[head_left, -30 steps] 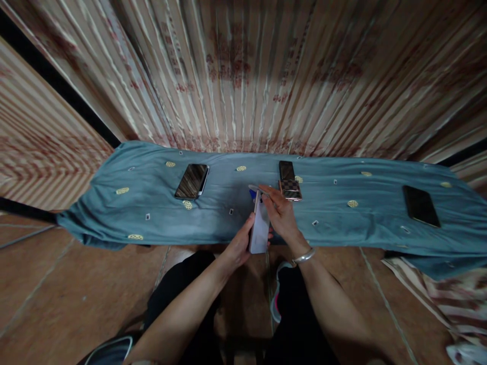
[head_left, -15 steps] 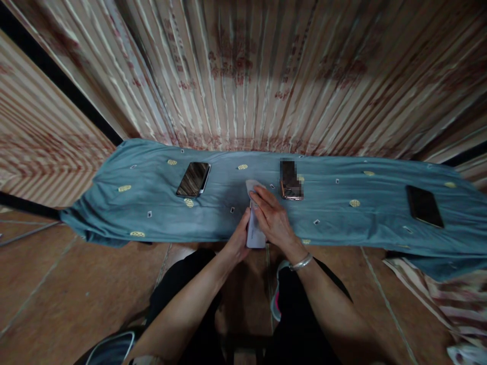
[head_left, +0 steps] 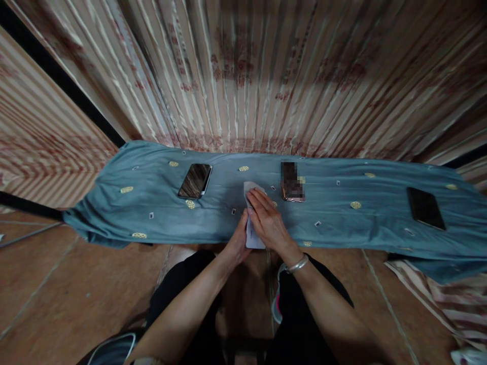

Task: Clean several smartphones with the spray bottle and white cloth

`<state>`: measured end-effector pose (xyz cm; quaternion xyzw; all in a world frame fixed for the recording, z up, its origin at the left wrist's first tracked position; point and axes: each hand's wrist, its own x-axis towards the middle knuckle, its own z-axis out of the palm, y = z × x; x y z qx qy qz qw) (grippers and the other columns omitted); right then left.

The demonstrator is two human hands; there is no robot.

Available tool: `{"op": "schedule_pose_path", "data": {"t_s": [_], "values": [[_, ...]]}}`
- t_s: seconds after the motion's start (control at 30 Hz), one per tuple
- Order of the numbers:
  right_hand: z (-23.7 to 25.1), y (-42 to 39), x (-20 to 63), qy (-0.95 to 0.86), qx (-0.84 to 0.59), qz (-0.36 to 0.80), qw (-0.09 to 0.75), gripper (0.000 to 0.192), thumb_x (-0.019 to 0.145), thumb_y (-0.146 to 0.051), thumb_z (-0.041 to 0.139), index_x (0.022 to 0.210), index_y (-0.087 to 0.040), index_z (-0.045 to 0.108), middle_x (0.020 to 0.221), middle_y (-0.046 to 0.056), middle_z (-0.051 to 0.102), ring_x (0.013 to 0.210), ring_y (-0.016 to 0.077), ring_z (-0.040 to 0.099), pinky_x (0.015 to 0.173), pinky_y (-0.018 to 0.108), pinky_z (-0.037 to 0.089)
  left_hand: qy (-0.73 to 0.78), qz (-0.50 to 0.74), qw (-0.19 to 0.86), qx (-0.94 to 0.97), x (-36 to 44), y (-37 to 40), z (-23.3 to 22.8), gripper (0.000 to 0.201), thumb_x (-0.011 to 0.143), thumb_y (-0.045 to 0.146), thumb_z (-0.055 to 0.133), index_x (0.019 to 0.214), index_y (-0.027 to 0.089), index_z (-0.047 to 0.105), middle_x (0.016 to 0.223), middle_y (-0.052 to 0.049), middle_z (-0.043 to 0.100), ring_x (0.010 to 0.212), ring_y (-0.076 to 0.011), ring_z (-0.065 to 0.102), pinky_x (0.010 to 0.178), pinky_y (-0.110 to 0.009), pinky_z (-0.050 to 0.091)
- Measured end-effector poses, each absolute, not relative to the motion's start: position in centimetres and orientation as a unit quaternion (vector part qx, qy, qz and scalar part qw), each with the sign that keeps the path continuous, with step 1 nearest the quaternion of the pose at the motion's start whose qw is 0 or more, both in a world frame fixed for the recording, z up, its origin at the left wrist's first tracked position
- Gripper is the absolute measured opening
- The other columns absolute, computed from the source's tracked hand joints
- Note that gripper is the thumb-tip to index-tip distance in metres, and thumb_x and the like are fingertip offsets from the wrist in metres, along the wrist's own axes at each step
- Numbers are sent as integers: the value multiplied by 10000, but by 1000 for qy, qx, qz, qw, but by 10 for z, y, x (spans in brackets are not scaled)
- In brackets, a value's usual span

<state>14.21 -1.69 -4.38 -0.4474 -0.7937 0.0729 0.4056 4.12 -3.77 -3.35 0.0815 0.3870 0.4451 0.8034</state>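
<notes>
- Seen from my remote seat, a pale, phone-like slab (head_left: 254, 242) is held low at the centre, around the near edge of a counter (head_left: 331, 223) draped in patterned blue-green cloth; take it as the middle of the clock
- The left grip (head_left: 239, 238), a bare hand, is closed on the slab's left long edge from 9 o'clock, thumb uppermost, its other fingers mostly hidden
- The right grip (head_left: 272, 225), also bare, lies across the upper face from 2 o'clock, fingers nearly straight and close together; I cannot tell whether it clasps or only presses
- Past those fingertips, towards 12, a thin pale piece (head_left: 249, 187) sticks out, possibly a soft cloth
- I judge the slab light enough for one hand, stiff, smooth and rather slippery, with a face or corners that could crack on the floor (head_left: 110, 284)
- The best hold, to my mind, is by both long edges near mid-length, supported from below, with light pressure on the face
- On the counter, a dark phone (head_left: 195, 181) lies between 10 and 11, a blurred-out item (head_left: 292, 185) at 1, another dark device (head_left: 426, 208) at 3
</notes>
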Motion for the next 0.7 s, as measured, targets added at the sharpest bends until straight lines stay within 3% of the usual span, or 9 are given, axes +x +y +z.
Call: {"op": "schedule_pose_path", "data": {"t_s": [0.3, 0.53, 0.7], "values": [[-39, -31, 129, -806, -420, 93, 406, 429, 1016, -254, 402, 1400, -174, 577, 1364, 145, 644, 1370, 266, 520, 1157, 517, 441, 387, 498, 773, 69, 28, -31, -30, 492, 1036, 409, 340, 1377, 143, 576, 1207, -91, 730, 1177, -199, 657, 1004, -286, 515], [-42, -27, 130, -813, -426, 75, 390, 483, 1010, -243, 416, 1481, -156, 478, 1481, 155, 541, 1439, 260, 435, 1196, 495, 392, 378, 524, 757, 97, 32, -34, -36, 476, 1043, 348, 327, 1425, 155, 536, 1354, -86, 657, 1285, -162, 586, 1085, -252, 451], [-48, -18, 134, -803, -445, 82, 389, 562, 999, -246, 448, 1552, -211, 354, 1565, 121, 444, 1487, 255, 357, 1223, 511, 340, 379, 506, 762, 139, 36, -38, -42, 474, 1037, 329, 344, 1405, 115, 550, 1296, -120, 688, 1302, -204, 575, 1118, -331, 432]]}}
